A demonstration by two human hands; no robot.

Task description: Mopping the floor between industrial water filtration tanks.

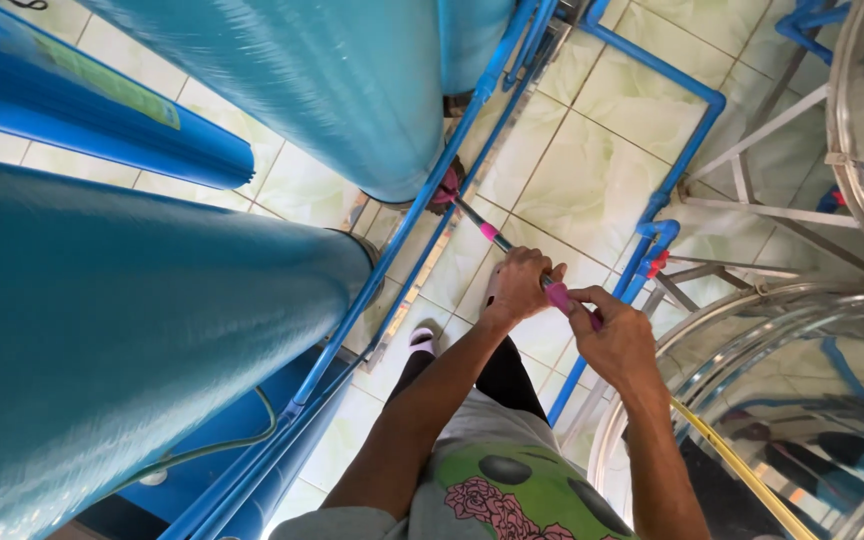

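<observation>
Pink mop handle (559, 297), head (444, 190) half-hidden

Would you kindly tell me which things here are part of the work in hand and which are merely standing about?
In use:
- left hand and right hand, both gripping the long handle with pink grip
- mop head on the tiled floor, under the blue pipes

Standing about:
- blue filter tanks
- steel tank
- yellow hose
</observation>
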